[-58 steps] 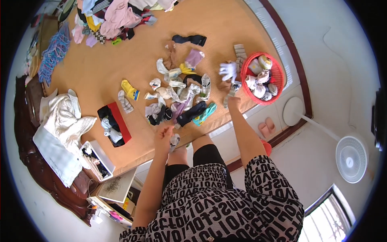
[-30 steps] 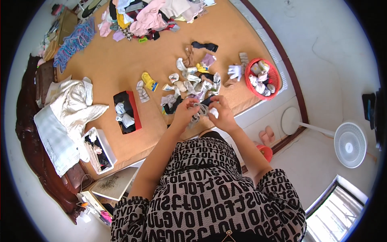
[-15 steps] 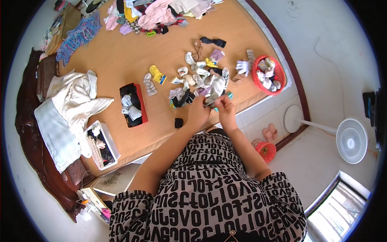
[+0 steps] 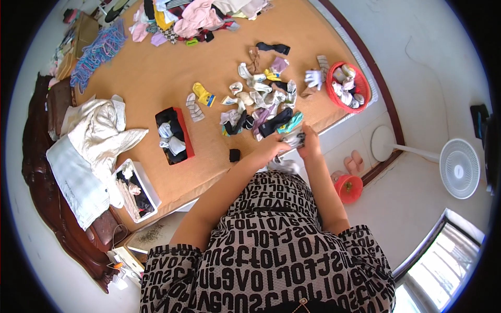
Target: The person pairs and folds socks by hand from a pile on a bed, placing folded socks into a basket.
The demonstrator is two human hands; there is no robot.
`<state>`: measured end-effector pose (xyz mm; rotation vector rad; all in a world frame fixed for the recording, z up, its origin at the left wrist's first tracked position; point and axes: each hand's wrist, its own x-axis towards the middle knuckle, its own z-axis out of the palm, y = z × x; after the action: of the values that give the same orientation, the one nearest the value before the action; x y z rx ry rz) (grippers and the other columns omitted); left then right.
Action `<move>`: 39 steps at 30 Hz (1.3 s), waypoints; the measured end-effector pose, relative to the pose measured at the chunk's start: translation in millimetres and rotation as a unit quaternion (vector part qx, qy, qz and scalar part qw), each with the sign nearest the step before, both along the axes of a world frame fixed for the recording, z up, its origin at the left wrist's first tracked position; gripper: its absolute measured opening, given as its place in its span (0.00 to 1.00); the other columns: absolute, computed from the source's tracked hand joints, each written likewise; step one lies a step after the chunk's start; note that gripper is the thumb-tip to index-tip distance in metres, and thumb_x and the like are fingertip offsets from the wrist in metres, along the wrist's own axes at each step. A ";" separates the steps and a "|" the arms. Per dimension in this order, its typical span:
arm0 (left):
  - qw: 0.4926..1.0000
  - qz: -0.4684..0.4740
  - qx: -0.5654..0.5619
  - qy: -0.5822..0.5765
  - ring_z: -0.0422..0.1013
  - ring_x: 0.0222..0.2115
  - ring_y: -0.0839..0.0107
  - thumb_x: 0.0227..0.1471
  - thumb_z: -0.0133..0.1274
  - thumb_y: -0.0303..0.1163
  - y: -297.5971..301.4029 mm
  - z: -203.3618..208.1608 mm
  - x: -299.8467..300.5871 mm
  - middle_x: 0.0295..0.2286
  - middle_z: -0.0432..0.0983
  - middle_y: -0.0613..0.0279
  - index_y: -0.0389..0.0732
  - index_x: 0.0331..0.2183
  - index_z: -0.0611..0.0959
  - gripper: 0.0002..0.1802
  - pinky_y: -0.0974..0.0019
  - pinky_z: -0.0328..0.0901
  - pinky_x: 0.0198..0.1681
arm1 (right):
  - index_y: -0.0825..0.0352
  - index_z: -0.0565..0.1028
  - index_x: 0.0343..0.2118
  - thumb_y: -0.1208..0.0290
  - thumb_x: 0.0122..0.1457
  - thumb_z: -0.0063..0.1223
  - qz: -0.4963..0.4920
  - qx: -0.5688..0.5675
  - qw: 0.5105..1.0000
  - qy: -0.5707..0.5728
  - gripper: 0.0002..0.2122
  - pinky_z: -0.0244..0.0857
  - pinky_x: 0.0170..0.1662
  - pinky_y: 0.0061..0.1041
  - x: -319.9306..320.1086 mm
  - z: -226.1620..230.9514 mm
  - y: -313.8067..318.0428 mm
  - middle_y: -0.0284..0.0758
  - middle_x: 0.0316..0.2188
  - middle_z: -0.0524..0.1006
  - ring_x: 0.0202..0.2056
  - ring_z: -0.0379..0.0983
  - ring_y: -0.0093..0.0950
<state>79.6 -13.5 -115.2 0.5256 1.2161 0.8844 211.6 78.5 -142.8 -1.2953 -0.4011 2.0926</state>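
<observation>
At the near edge of the bed, my left hand [image 4: 272, 148] and my right hand [image 4: 311, 142] are closed on a grey-and-white sock [image 4: 293, 139]. Its pale, loose end [image 4: 284, 165] hangs down against my shirt. Whether it is one sock or a pair I cannot tell. Just beyond my hands spreads a pile of mixed socks, with a black sock [image 4: 275, 122] and a teal sock [image 4: 290, 123] nearest. A yellow sock [image 4: 203, 95] and a striped sock [image 4: 194, 107] lie left of the pile.
On the right stands a red basket [image 4: 330, 94] of rolled socks, beside a white glove [image 4: 313, 79]. To the left are a red-and-black box [image 4: 186, 136] with socks and a white bin [image 4: 148, 190]. Clothes [image 4: 195, 20] are heaped at the far side. A white fan [image 4: 458, 168] stands right.
Both hands have drawn the grey-and-white sock off the pile toward my body, and it now hangs down. The black and teal socks beneath have come into view.
</observation>
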 end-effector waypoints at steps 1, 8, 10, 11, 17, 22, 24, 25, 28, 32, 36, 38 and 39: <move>1.000 -0.002 0.000 -0.002 0.71 0.25 0.71 0.42 0.49 0.30 -0.2 -8.5 -0.4 0.29 0.75 0.60 0.34 0.36 0.78 0.16 0.69 0.66 0.30 | 0.69 0.68 0.31 0.68 0.59 0.43 0.022 0.046 0.998 -0.042 0.08 0.68 0.30 0.31 -1.5 2.3 -7.3 0.34 0.25 0.71 0.26 0.70 0.27; 0.839 -0.031 -0.047 0.541 0.72 0.26 0.56 0.36 0.54 0.35 -2.6 -17.4 -15.4 0.22 0.75 0.53 0.40 0.25 0.79 0.11 0.57 0.64 0.27 | 0.65 0.69 0.35 0.78 0.45 0.55 0.273 0.242 0.921 -0.141 0.12 0.63 0.32 0.22 -36.0 53.8 -50.1 0.33 0.23 0.72 0.27 0.69 0.24; 0.811 0.082 0.008 0.579 0.71 0.24 0.54 0.38 0.52 0.31 -4.3 -19.0 -17.3 0.23 0.76 0.54 0.42 0.25 0.77 0.06 0.58 0.63 0.27 | 0.66 0.69 0.39 0.78 0.42 0.54 0.332 0.398 0.775 -0.362 0.17 0.64 0.31 0.28 -40.3 65.7 -50.5 0.41 0.20 0.72 0.26 0.71 0.34; 0.811 0.082 0.009 0.578 0.71 0.24 0.54 0.38 0.52 0.31 -3.6 -15.4 -14.1 0.23 0.76 0.54 0.42 0.25 0.77 0.06 0.58 0.63 0.27 | 0.66 0.69 0.39 0.78 0.42 0.54 0.331 0.398 0.774 -0.364 0.17 0.64 0.31 0.28 -38.1 60.6 -47.7 0.41 0.20 0.72 0.26 0.71 0.34; 0.964 0.120 0.052 0.230 0.70 0.20 0.71 0.44 0.48 0.23 9.2 5.4 5.8 0.22 0.75 0.62 0.40 0.27 0.77 0.05 0.68 0.63 0.25 | 0.62 0.69 0.34 0.78 0.42 0.49 0.192 0.426 0.660 -0.589 0.13 0.63 0.30 0.39 -21.7 5.6 -22.0 0.42 0.20 0.73 0.27 0.71 0.44; 0.996 0.082 0.010 0.025 0.69 0.21 0.70 0.38 0.52 0.31 3.5 0.3 -5.9 0.20 0.74 0.60 0.38 0.26 0.77 0.09 0.65 0.61 0.24 | 0.62 0.67 0.28 0.78 0.41 0.48 0.186 0.421 0.657 -0.597 0.08 0.63 0.30 0.38 -24.7 6.1 -20.2 0.41 0.21 0.72 0.27 0.71 0.44; 0.979 0.043 -0.017 0.200 0.70 0.22 0.64 0.37 0.52 0.32 7.4 8.8 -8.8 0.20 0.74 0.56 0.38 0.25 0.78 0.09 0.64 0.62 0.25 | 0.62 0.67 0.25 0.81 0.40 0.46 0.219 0.414 0.680 -0.564 0.08 0.62 0.30 0.38 -29.9 20.5 -24.2 0.41 0.21 0.72 0.27 0.71 0.44; 0.928 0.003 -0.043 0.369 0.71 0.24 0.58 0.36 0.51 0.33 9.4 11.1 -8.8 0.21 0.75 0.53 0.39 0.23 0.79 0.09 0.63 0.63 0.27 | 0.61 0.66 0.26 0.82 0.40 0.47 0.247 0.422 0.691 -0.532 0.09 0.62 0.30 0.37 -32.9 30.8 -24.7 0.40 0.24 0.72 0.28 0.70 0.43; 0.907 0.061 -0.055 0.414 0.70 0.20 0.55 0.35 0.50 0.32 12.6 6.4 -17.4 0.17 0.72 0.51 0.38 0.16 0.77 0.07 0.59 0.61 0.24 | 0.63 0.66 0.25 0.83 0.41 0.47 0.232 0.456 0.738 -0.441 0.08 0.63 0.28 0.32 -39.8 56.5 -33.9 0.37 0.20 0.71 0.24 0.70 0.36; 0.841 0.100 -0.031 0.530 0.70 0.23 0.51 0.39 0.49 0.28 8.6 9.4 -16.4 0.19 0.73 0.50 0.40 0.22 0.75 0.03 0.56 0.62 0.26 | 0.65 0.63 0.28 0.87 0.42 0.43 0.231 0.290 0.920 -0.129 0.10 0.61 0.32 0.23 -37.7 70.1 -35.0 0.33 0.24 0.68 0.28 0.66 0.21; 0.802 0.148 -0.029 0.577 0.71 0.27 0.54 0.39 0.53 0.30 14.3 17.0 -22.1 0.23 0.73 0.54 0.45 0.27 0.73 0.08 0.56 0.64 0.27 | 0.65 0.62 0.37 0.86 0.42 0.44 0.224 0.309 0.923 -0.051 0.17 0.61 0.37 0.22 -44.1 67.7 -40.9 0.35 0.30 0.69 0.33 0.67 0.24; 0.778 0.181 -0.012 0.601 0.70 0.28 0.55 0.38 0.53 0.30 14.3 18.5 -18.1 0.26 0.73 0.57 0.45 0.27 0.73 0.08 0.56 0.64 0.28 | 0.61 0.63 0.45 0.80 0.42 0.50 0.279 0.445 0.798 -0.294 0.23 0.65 0.33 0.31 -44.7 68.0 -37.8 0.46 0.29 0.74 0.32 0.73 0.38; 0.798 0.149 0.030 0.583 0.71 0.29 0.55 0.38 0.53 0.28 12.3 19.5 -13.4 0.27 0.74 0.57 0.44 0.27 0.74 0.08 0.56 0.64 0.29 | 0.61 0.63 0.45 0.80 0.42 0.50 0.280 0.445 0.798 -0.293 0.23 0.65 0.33 0.31 -45.2 66.8 -33.9 0.46 0.29 0.74 0.32 0.73 0.38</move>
<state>66.2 -1.1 -95.7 1.0186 2.4573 0.8486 166.4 44.6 -75.9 -1.2309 -1.9698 1.4262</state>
